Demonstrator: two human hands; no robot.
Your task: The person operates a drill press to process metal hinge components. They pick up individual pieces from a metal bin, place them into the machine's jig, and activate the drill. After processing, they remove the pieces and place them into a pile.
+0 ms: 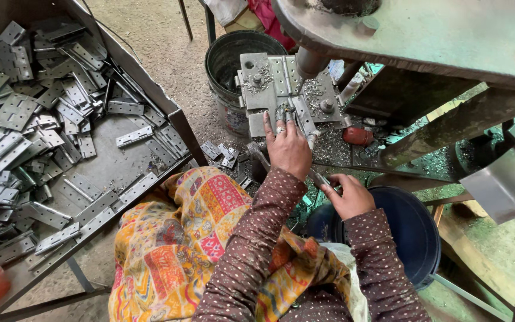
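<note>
Dull grey metal all over my feed

The hinges [37,113] look matt steel, the jig plate [281,89] rough with shavings, sleeves soft dotted cloth.

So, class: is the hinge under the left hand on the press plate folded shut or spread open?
Spread open: the hinge lies flat on the press plate, leaves out, under the left hand fingertips.

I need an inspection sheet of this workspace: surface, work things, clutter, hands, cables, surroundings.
Surface: metal press bed strewn with metal shavings.
Work things: hinge on the bed, under the machine's post.
Clutter: loose hinges on the ground; red object beside the bed.
Hands: left hand presses fingertips on the hinge; right hand grips a metal lever.
Cables: nothing seen.
Surroundings: tray of hinges at left, dark bucket, blue tub, green machine frame.
</note>
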